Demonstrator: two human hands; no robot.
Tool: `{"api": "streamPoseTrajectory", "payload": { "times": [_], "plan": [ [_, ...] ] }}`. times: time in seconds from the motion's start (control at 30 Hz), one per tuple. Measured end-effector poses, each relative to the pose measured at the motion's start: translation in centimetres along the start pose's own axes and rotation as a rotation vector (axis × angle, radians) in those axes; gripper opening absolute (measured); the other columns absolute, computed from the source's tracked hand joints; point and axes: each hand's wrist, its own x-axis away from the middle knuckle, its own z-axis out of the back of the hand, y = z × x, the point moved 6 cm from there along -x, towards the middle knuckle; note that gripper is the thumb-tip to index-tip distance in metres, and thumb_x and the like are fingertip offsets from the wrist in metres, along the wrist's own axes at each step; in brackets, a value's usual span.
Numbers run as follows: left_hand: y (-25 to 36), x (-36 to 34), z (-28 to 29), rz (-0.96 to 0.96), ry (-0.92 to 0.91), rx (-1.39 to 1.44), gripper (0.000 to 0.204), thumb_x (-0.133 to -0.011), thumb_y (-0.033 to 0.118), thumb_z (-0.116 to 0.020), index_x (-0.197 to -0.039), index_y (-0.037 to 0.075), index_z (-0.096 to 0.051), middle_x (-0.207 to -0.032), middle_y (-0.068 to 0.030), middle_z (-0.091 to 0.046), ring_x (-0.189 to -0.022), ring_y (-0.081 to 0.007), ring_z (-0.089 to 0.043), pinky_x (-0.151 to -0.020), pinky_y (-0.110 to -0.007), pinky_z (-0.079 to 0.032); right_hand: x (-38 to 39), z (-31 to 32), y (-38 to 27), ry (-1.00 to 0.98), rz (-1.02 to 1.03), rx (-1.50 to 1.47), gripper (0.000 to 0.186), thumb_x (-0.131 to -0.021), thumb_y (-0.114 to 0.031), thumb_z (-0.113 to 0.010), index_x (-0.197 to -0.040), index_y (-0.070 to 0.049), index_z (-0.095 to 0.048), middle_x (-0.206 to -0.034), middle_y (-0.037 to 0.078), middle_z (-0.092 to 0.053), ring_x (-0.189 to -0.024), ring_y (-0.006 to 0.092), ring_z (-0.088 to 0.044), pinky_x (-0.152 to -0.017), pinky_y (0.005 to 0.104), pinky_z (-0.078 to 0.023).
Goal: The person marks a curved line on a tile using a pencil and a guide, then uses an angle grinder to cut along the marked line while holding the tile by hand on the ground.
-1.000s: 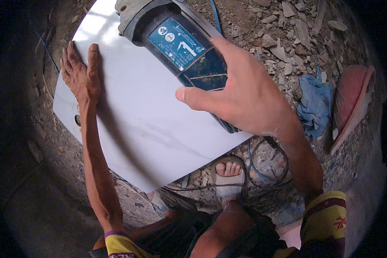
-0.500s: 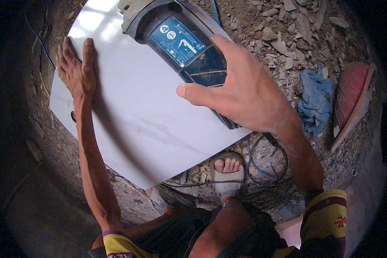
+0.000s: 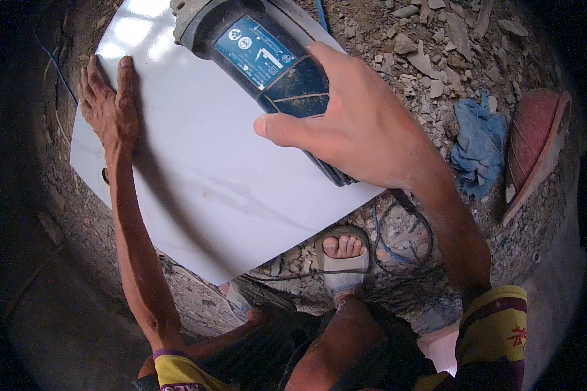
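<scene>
A large glossy white tile (image 3: 222,169) with faint grey veining lies in front of me over the rubble. Near its left edge, my left hand (image 3: 111,107) rests flat on it with the fingers stretched out and the thumb apart. My right hand (image 3: 359,124) is wrapped round the blue body of an angle grinder (image 3: 293,85), over the tile's right part. The grinder's grey head points to the far left and is cut off by the top of the picture. No disc can be seen.
Broken rubble (image 3: 430,52) covers the ground at the far right. A crumpled blue cloth (image 3: 479,146) lies there beside a reddish curved object (image 3: 535,146). A dark power cord (image 3: 430,244) loops near my sandalled foot (image 3: 344,260), just below the tile's near edge.
My right hand and the grinder have shifted slightly left and away from me over the tile. My left hand stays flat in place, while the whole view has drifted a little.
</scene>
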Motion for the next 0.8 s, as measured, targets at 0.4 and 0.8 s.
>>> {"api": "streamPoseTrajectory", "payload": {
  "times": [0.4,0.8],
  "plan": [
    [0.4,0.0,0.3,0.038,0.017,0.004,0.106,-0.102,0.089,-0.039,-0.175,0.013,-0.035,-0.179,-0.0255,-0.031,-0.169,-0.0417,-0.021,-0.138,-0.056,-0.010,-0.2,0.2,0.3,0.037,0.024,0.074,0.072,-0.080,-0.045,-0.085,-0.123,0.010,-0.068,-0.106,0.031,-0.077,-0.101,0.0424,-0.078,-0.094,0.0496,-0.061],
    [-0.1,0.1,0.0,-0.013,0.005,-0.028,0.107,-0.102,0.089,-0.037,-0.175,0.011,-0.035,-0.180,-0.0255,-0.031,-0.169,-0.0417,-0.021,-0.138,-0.057,-0.009,-0.2,0.0,0.7,0.022,0.025,0.090,0.076,-0.080,-0.047,-0.085,-0.125,0.011,-0.068,-0.108,0.031,-0.077,-0.103,0.0421,-0.078,-0.095,0.0494,-0.061]
  ]
}}
